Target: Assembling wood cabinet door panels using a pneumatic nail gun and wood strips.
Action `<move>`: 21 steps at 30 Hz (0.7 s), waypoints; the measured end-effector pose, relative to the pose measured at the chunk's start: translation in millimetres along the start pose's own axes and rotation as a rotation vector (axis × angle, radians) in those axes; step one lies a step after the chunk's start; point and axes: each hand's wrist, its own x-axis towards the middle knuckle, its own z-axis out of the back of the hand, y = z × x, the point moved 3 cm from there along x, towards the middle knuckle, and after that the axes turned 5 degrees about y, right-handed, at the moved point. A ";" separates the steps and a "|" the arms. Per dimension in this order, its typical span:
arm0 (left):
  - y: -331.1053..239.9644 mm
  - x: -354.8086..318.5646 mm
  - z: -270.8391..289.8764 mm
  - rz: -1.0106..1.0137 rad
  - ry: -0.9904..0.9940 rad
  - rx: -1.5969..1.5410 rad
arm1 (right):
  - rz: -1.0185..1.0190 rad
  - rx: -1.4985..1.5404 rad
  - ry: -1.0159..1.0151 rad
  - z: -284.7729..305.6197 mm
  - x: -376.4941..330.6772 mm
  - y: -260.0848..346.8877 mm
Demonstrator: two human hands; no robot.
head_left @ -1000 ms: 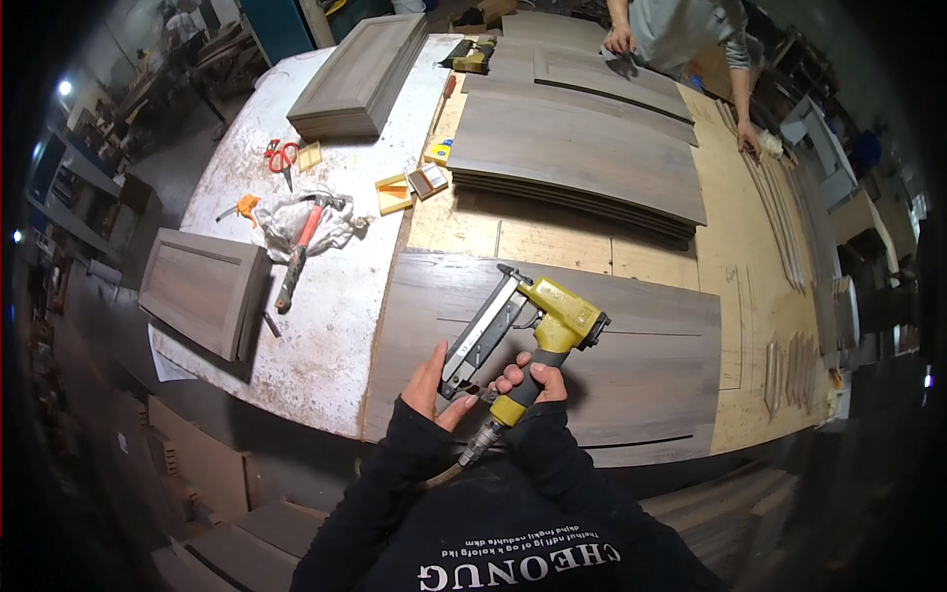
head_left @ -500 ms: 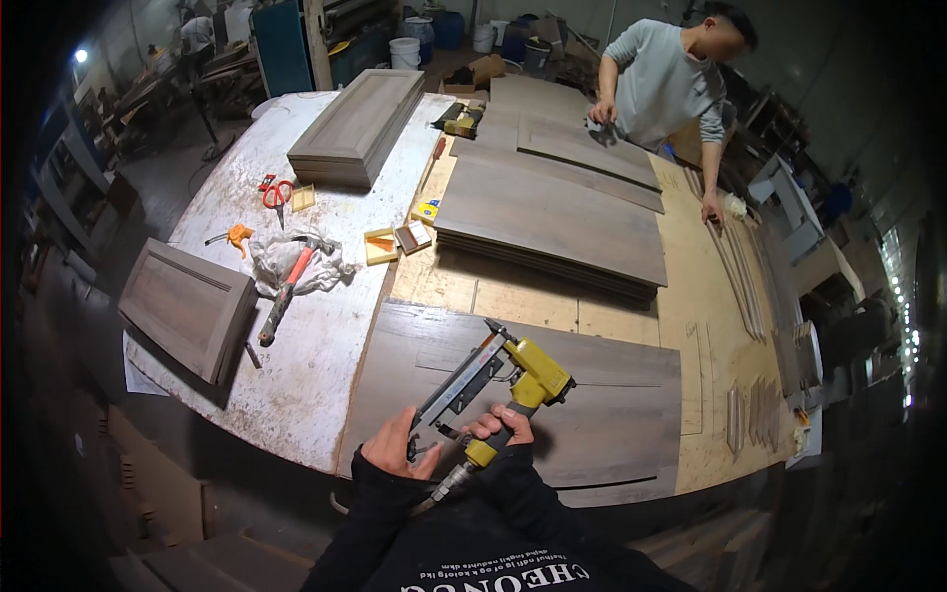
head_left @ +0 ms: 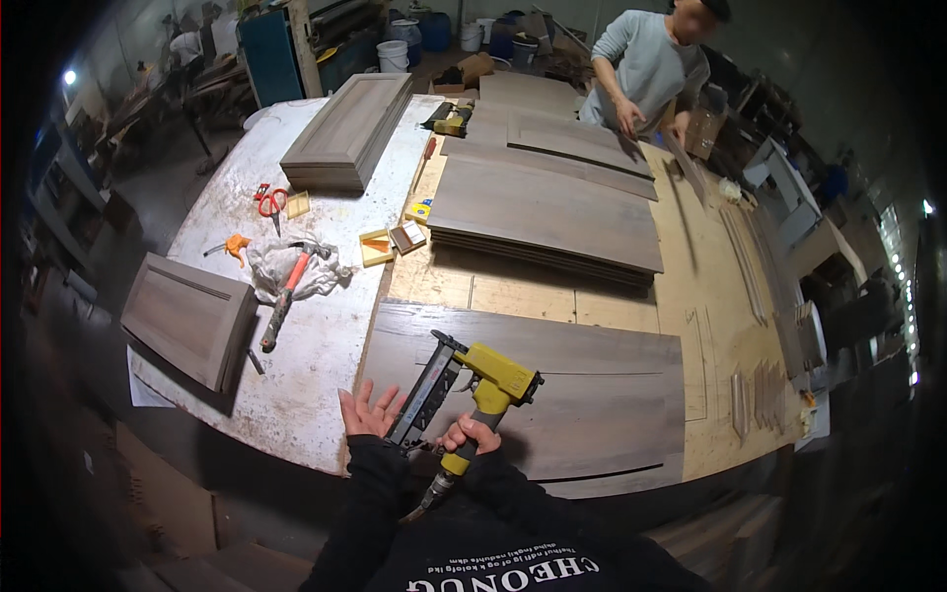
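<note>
A yellow and black pneumatic nail gun (head_left: 483,380) is held over the table's near edge, its nose pointing up and to the left. My right hand (head_left: 469,434) wraps round its grip, above the air hose fitting. Beside the long magazine, my left hand (head_left: 371,410) has its palm turned up and its fingers spread, with nothing seen in it. Whether its edge touches the magazine I cannot tell. Below the gun lies a grey-brown wood panel (head_left: 592,395) with a dark slot along its near edge.
Stacked panels (head_left: 543,212) lie beyond; framed door panels (head_left: 345,133) stand back left, another stack (head_left: 182,316) near left. A hammer (head_left: 286,301) lies on a plastic bag, near scissors (head_left: 272,202). Another nail gun (head_left: 451,119) rests farther back. A co-worker (head_left: 651,74) handles a strip at far right.
My left hand has come off the magazine's lower end and opened palm up. The nail gun has shifted left. The co-worker has lifted a wood strip from the table.
</note>
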 end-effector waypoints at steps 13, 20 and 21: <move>-87.8 -68.7 -46.1 -0.203 -0.039 1.038 | 0.160 -1.758 0.896 -96.7 -19.8 -13.8; -107.2 -40.0 -19.5 0.036 0.287 1.380 | -0.378 -2.353 0.190 -10.7 61.7 67.2; -104.3 -30.5 -18.7 -0.004 0.335 1.491 | -0.425 -2.353 0.153 -3.5 62.1 70.2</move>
